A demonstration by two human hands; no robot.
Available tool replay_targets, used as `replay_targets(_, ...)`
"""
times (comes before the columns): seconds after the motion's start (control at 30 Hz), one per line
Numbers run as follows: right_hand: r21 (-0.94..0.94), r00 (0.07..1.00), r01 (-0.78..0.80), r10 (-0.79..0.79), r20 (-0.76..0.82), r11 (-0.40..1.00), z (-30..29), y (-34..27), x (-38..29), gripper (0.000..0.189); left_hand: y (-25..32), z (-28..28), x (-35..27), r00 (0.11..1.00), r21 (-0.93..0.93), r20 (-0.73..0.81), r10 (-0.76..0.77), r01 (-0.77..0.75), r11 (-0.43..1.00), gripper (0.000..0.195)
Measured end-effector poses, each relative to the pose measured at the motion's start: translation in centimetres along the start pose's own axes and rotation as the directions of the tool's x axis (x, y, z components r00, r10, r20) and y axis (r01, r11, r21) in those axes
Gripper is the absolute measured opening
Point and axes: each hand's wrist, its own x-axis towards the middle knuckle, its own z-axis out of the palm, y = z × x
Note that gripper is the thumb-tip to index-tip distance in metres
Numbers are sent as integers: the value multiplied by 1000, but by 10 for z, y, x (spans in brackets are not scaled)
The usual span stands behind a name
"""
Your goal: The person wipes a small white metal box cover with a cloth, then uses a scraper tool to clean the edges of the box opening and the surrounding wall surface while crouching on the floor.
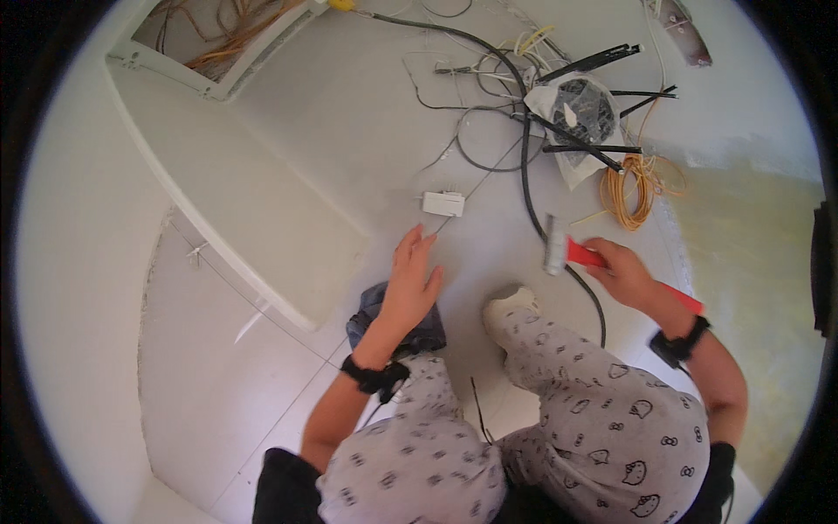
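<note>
My right hand (619, 270) grips the red handle of a hammer (556, 245), its grey head pointing left over a thick black cable (525, 177). Fingers apart and holding nothing, my left hand (412, 281) reaches over the floor at centre. Just beyond its fingertips lies a white plastic electrical piece with prongs (443, 204). A folded dark blue cloth (429, 327) lies partly beneath my left hand and forearm.
A plastic bag with black contents (584, 114) lies among black tubes and loose wires. Coiled orange cable (628, 196) is at the right. A white raised ledge (216, 242) runs along the left, below an open wall box (216, 39) holding orange cables.
</note>
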Motion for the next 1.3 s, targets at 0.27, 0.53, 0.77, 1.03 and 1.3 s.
replay_targets(0.27, 180, 984, 117, -90, -151, 977, 58, -17, 89, 36, 50, -102, -42, 784, 27, 608, 127, -181, 983, 39)
replay_targets(0.53, 296, 967, 137, -63, -246, 945, 88, -10, 128, 37, 85, -145, -58, 631, 234, 769, -102, -130, 964, 44)
replay_targets(0.77, 557, 983, 61, 46, -176, 828, 110, 16, 134, 34, 50, -44, 5, 912, 288, 405, -65, -60, 956, 62)
replay_targets(1.03, 673, 990, -121, 135, 31, 730, 106, 16, 137, 37, -8, 41, 63, 984, 254, -168, -54, 96, 962, 82)
replay_targets(1.3, 526, 996, -88, 92, 18, 846, 104, 7, 143, 37, -13, 75, 51, 934, 190, -346, -86, 159, 969, 86)
